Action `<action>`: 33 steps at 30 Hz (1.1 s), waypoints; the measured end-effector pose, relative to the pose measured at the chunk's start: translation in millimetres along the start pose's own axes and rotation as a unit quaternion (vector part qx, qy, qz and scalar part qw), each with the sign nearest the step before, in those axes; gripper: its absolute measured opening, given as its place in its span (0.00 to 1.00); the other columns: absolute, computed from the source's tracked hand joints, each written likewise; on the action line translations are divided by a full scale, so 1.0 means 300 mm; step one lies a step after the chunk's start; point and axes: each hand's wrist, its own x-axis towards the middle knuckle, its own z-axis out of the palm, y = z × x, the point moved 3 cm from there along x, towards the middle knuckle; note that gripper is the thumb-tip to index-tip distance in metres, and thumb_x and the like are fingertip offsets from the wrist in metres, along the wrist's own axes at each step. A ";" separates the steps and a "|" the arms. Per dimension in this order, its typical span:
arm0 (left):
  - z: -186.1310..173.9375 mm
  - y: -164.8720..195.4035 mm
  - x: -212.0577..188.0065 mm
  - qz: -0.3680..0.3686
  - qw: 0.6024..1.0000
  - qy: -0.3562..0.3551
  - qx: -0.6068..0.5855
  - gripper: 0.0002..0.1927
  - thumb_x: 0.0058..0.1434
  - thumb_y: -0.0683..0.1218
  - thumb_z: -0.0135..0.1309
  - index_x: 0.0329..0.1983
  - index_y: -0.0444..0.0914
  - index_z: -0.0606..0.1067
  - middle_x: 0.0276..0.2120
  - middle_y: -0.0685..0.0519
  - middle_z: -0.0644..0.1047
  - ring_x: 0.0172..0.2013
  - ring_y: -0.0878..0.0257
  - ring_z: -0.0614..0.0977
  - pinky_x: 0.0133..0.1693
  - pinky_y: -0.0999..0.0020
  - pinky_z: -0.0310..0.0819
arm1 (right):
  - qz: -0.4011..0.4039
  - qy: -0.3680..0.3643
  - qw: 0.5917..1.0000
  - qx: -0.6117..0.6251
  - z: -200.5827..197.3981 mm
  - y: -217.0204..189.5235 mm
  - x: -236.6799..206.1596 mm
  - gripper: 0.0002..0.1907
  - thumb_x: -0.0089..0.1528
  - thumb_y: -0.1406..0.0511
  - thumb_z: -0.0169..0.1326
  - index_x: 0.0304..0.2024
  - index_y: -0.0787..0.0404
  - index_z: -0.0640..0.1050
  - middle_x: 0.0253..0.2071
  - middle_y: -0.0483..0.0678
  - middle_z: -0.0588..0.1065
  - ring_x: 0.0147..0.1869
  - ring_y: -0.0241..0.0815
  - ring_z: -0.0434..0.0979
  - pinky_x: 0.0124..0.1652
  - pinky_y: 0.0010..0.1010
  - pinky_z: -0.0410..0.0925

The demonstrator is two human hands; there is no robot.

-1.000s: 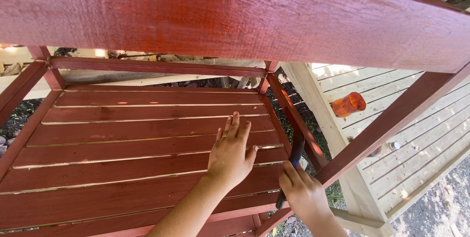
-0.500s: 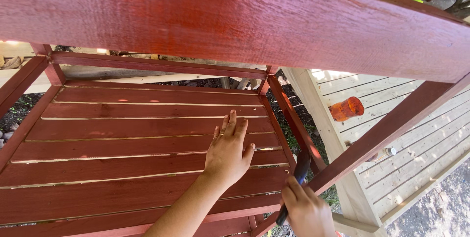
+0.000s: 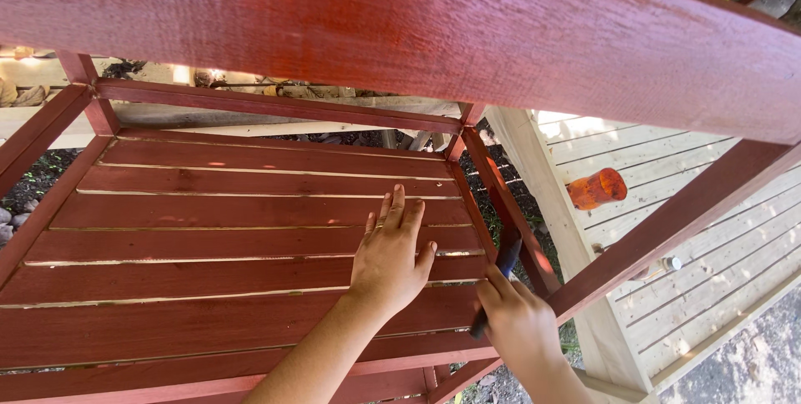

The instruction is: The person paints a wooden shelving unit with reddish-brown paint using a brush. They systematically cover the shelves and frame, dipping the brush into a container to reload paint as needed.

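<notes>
A red-stained wooden slatted shelf [image 3: 209,237] fills the lower left of the head view, under a wide red top rail [image 3: 400,28]. My left hand [image 3: 390,255] lies flat, fingers spread, on the slats near the shelf's right end. My right hand [image 3: 521,325] grips a dark-handled tool, likely a brush [image 3: 499,275], its tip against the shelf's right side rail [image 3: 505,204]. The tool's head is partly hidden behind the rail.
An orange container [image 3: 596,189] sits on the pale wooden deck [image 3: 709,237] to the right. A diagonal red brace [image 3: 667,229] crosses in front of the deck. Dirt and stones lie at far left, green leaves at top right, gravel at bottom right.
My right hand has risen and moved toward the side rail with the tool. My left hand stays flat on the slats. The view has shifted slightly.
</notes>
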 end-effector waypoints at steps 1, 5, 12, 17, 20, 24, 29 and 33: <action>-0.005 0.000 0.003 -0.003 1.000 -0.003 -0.001 0.36 0.69 0.57 0.46 0.73 0.34 0.54 0.74 0.34 0.47 0.73 0.42 0.49 0.69 0.45 0.44 | -0.011 0.028 1.000 -0.001 -0.016 0.001 -0.006 0.14 0.49 0.65 0.67 0.35 0.58 0.77 0.49 0.44 0.79 0.36 0.43 0.81 0.34 0.34 0.75; -0.017 0.006 0.029 -0.002 1.000 -0.006 -0.006 0.35 0.68 0.56 0.46 0.73 0.35 0.53 0.74 0.34 0.45 0.73 0.43 0.49 0.69 0.47 0.42 | -0.027 0.077 0.997 -0.009 0.003 0.005 0.062 0.17 0.47 0.66 0.66 0.39 0.59 0.78 0.49 0.45 0.79 0.37 0.43 0.81 0.34 0.33 0.75; 0.008 0.001 0.085 0.008 1.000 0.000 0.009 0.35 0.67 0.54 0.47 0.72 0.32 0.54 0.74 0.33 0.46 0.73 0.43 0.49 0.70 0.47 0.43 | -0.015 0.065 0.997 -0.030 0.177 0.036 0.334 0.18 0.46 0.70 0.63 0.39 0.58 0.78 0.45 0.45 0.78 0.40 0.45 0.83 0.35 0.34 0.76; 0.018 -0.015 0.118 -0.009 1.000 -0.001 0.002 0.36 0.67 0.54 0.47 0.72 0.33 0.54 0.74 0.33 0.45 0.74 0.43 0.49 0.70 0.48 0.42 | -0.010 0.062 0.997 -0.050 0.293 0.086 0.490 0.08 0.52 0.72 0.59 0.33 0.58 0.75 0.44 0.45 0.79 0.43 0.45 0.84 0.35 0.35 0.77; 0.017 -0.031 0.143 -0.021 1.000 -0.012 0.007 0.35 0.68 0.54 0.47 0.72 0.33 0.54 0.74 0.32 0.45 0.74 0.43 0.48 0.70 0.47 0.41 | -0.020 0.077 0.995 -0.059 0.362 0.103 0.575 0.09 0.50 0.72 0.59 0.33 0.59 0.76 0.46 0.48 0.80 0.43 0.48 0.85 0.33 0.36 0.77; 0.008 -0.060 0.176 -0.038 0.999 -0.011 0.006 0.36 0.67 0.54 0.47 0.73 0.33 0.54 0.74 0.33 0.45 0.74 0.44 0.48 0.70 0.48 0.41 | 0.004 0.020 0.997 -0.074 0.442 0.125 0.699 0.07 0.55 0.70 0.59 0.36 0.59 0.77 0.45 0.48 0.80 0.44 0.49 0.85 0.37 0.38 0.78; -0.002 -0.092 0.215 -0.050 0.999 0.014 0.000 0.35 0.67 0.54 0.47 0.73 0.34 0.54 0.74 0.34 0.46 0.74 0.45 0.48 0.70 0.49 0.42 | 0.015 -0.008 0.998 -0.063 0.491 0.147 0.824 0.09 0.55 0.67 0.62 0.38 0.59 0.78 0.45 0.49 0.80 0.43 0.53 0.84 0.39 0.41 0.78; 0.005 -0.107 0.226 -0.060 0.998 0.005 -0.001 0.36 0.68 0.54 0.47 0.73 0.34 0.53 0.74 0.34 0.45 0.74 0.45 0.47 0.70 0.48 0.41 | -0.017 -0.002 0.999 -0.042 0.495 0.147 0.891 0.10 0.56 0.64 0.63 0.37 0.60 0.78 0.44 0.50 0.80 0.42 0.54 0.84 0.41 0.42 0.77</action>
